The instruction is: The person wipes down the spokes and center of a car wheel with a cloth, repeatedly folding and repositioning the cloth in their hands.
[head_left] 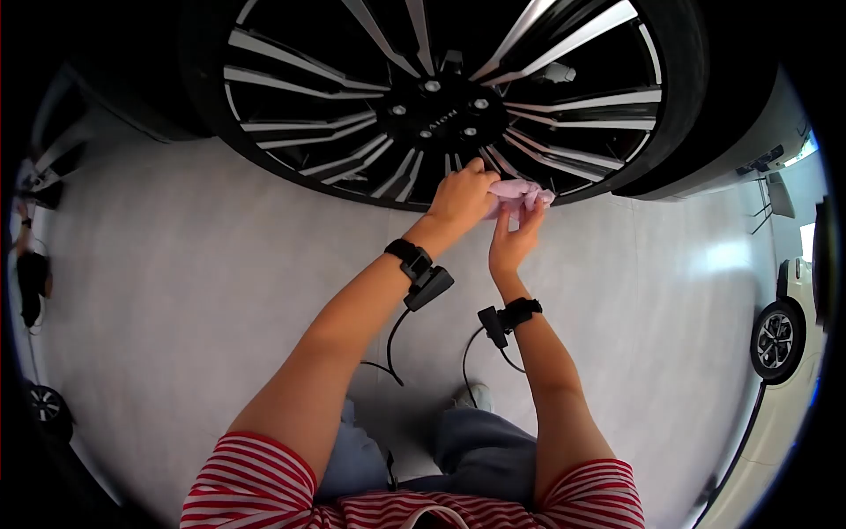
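A pink cloth (522, 191) is bunched between my two hands at the lower rim of a large car wheel (441, 119) with black and silver spokes. My left hand (463, 196) is closed on the cloth's left end, its knuckles close to the lower spokes. On the right, my right hand (517, 236) pinches the cloth from below with fingers pointing up. The wheel's centre cap carries lettering, with several bolts round it. Each wrist wears a black strap with a small device and a cable.
A pale car with a wheel (776, 342) stands at the far right, below a chair (779, 196). Another wheel (44, 403) shows at the far left, with part of a person (25, 231) above it. Grey floor (220, 291) lies beneath my arms.
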Available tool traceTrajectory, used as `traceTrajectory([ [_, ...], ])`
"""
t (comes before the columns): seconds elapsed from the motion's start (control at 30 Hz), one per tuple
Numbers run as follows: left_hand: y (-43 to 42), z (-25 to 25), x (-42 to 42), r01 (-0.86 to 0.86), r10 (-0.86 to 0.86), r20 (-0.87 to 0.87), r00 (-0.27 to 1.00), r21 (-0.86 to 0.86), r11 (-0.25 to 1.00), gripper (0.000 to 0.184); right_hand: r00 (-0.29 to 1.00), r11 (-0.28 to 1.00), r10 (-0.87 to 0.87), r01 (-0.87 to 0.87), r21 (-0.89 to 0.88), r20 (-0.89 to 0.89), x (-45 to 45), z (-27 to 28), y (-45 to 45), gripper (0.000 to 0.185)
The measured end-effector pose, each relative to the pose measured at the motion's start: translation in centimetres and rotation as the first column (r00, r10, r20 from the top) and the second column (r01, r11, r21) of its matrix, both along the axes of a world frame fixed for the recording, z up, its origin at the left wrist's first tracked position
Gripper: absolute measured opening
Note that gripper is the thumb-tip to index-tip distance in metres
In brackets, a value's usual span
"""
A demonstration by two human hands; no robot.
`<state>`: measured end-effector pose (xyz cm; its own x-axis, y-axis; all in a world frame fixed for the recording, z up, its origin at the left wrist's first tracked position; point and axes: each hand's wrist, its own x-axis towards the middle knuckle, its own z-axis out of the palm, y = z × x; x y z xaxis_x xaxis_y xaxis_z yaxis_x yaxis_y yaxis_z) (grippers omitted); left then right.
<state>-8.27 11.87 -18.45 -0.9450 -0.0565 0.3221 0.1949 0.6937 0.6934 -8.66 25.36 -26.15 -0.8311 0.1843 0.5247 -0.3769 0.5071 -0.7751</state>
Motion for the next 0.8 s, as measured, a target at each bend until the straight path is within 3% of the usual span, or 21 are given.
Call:
traceTrajectory([
  [0.07, -1.3, 1.0, 0.1, -0.047, 0.047, 0.012, 0.999, 0.014, 0.999, 0.022, 0.994, 0.999, -0.004, 0.009, 0.046, -0.112, 0.3, 0.2, -1.8, 0.061],
  [0.17, -4.5, 1.3, 0.0, -0.140, 0.137, -0.121, 0.983, -0.017, 0.990, 0.022, 0.977, 0.984, 0.050, -0.012, 0.179, -0.206, 1.4, 1.6, -3.5, 0.059],
  [0.2, -5.3, 1.0, 0.0, -0.137, 0.139, -0.124, 0.982, 0.027, 0.990, 0.019, 0.971, 0.972, 0.082, -0.027, 0.235, -0.226, 1.4, 2.6, -4.1, 0.058],
  [0.3, -6.8, 0.3, 0.4, -0.231, 0.215, -0.167, 0.962, -0.082, 0.969, 0.020, 0.909, 0.906, 0.273, -0.133, 0.401, -0.315, 0.6, 3.7, -5.4, 0.055],
  [0.43, -7.7, 0.7, 1.4, -0.275, 0.268, -0.088, 0.959, -0.090, 0.957, 0.023, 0.893, 0.913, 0.272, -0.121, 0.391, -0.359, -0.4, 4.8, -8.6, 0.051],
  [0.53, -8.5, 0.2, 1.9, -0.218, 0.208, -0.068, 0.976, -0.192, 0.957, 0.024, 0.874, 0.918, 0.268, -0.104, 0.383, -0.405, -1.1, 3.6, -9.5, 0.049],
  [0.63, -8.7, -0.9, 2.4, -0.147, 0.150, -0.010, 0.989, -0.282, 0.948, 0.024, 0.902, 0.854, 0.315, -0.133, 0.503, -0.296, -0.9, 2.6, -8.6, 0.052],
  [0.67, -8.6, -1.6, 2.4, -0.145, 0.134, -0.058, 0.989, -0.281, 0.949, 0.024, 0.877, 0.849, 0.340, -0.131, 0.512, -0.340, -0.9, 2.4, -8.4, 0.054],
  [0.8, -7.7, -3.3, 2.5, -0.092, 0.102, 0.023, 0.995, -0.252, 0.963, 0.024, 0.883, 0.824, 0.345, -0.122, 0.553, -0.319, -0.2, 1.2, -7.4, 0.054],
])
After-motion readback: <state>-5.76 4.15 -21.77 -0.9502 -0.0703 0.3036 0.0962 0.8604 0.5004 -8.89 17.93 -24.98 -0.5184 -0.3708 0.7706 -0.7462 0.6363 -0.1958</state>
